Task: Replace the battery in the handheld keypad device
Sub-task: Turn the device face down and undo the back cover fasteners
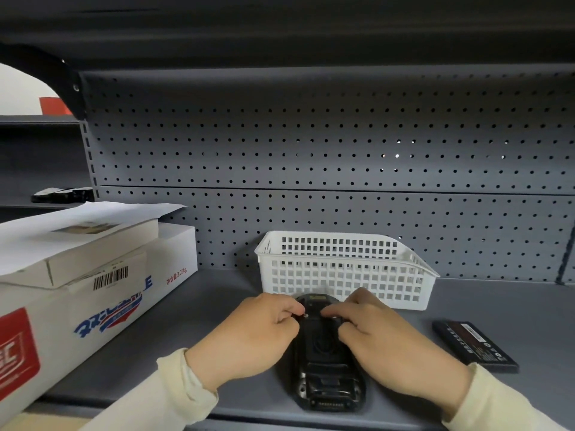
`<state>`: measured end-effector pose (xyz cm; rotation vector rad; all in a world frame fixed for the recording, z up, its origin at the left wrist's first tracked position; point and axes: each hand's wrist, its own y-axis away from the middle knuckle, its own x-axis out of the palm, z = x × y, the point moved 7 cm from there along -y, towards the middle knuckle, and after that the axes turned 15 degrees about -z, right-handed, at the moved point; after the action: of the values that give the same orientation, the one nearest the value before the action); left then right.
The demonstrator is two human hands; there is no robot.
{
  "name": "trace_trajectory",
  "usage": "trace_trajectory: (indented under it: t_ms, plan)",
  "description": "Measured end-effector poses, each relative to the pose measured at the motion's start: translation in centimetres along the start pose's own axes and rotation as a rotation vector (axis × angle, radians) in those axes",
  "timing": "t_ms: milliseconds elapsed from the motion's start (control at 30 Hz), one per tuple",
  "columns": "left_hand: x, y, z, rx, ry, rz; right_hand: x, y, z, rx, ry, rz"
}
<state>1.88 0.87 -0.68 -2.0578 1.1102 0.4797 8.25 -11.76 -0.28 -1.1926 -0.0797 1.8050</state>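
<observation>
Both hands [249, 334] [392, 337] grip black device [326, 368] on shelf [482, 306]; battery [474, 345] right.

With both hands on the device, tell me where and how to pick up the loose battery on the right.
Take the battery by its two long edges, coming from above with the right hand. It lies flat on the shelf, a thin slab, angled, with bare shelf around it, so a pinch across its narrow width looks easiest.

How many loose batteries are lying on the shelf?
1. The battery lies flat on the shelf, right of the device. The hands cover part of the device, so another could be hidden.
</observation>
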Motion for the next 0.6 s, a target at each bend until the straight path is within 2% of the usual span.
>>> trace_trajectory:
  t_ms: [333, 600]
  plan:
    - [0.0, 0.2, -0.6, 0.031, -0.030, 0.012, 1.2, -2.6, 0.1, 0.143, 0.017, 0.141]
    - [0.2, 0.3, -0.9, 0.026, -0.072, 0.049, 1.1, -2.5, 0.8, 0.181, -0.066, 0.130]
